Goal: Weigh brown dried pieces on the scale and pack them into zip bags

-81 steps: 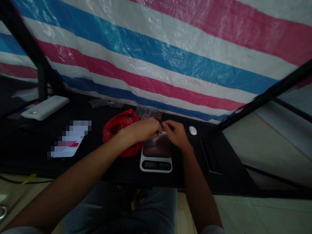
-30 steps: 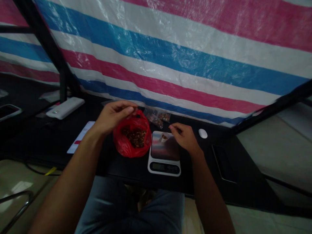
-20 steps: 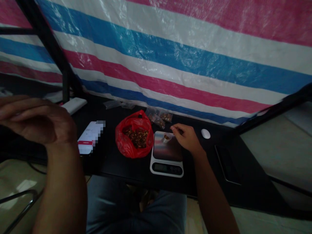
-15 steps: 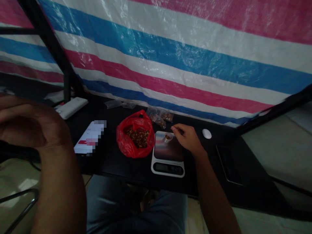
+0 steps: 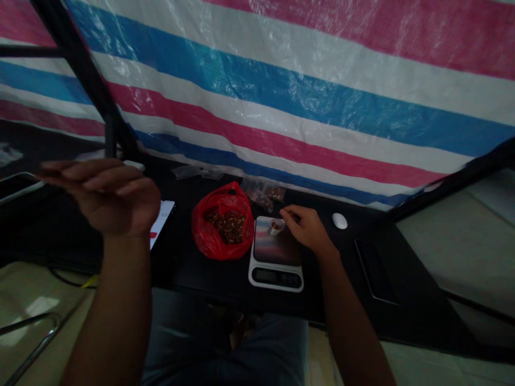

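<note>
My left hand [image 5: 108, 195] is raised close to the camera, fingers stretched leftward and slightly curled, holding nothing I can see. My right hand [image 5: 304, 226] rests on the far edge of a white kitchen scale [image 5: 276, 254], its fingertips pinched next to a small cup [image 5: 276, 226] of brown bits that stands on the scale's platform. Left of the scale an open red plastic bag [image 5: 222, 222] holds brown dried pieces. Small clear packets [image 5: 265, 194] lie behind the bag and scale.
The black table [image 5: 402, 279] sits against a striped blue, pink and white tarp [image 5: 306, 96]. A white card [image 5: 161, 228] lies partly hidden behind my left wrist. A small white round object [image 5: 340, 220] lies right of my right hand. A black post [image 5: 90, 91] stands at the left.
My left hand left the red bag, rose toward the camera at the left, and has now shifted right and a little further out. My right hand stays by the cup.
</note>
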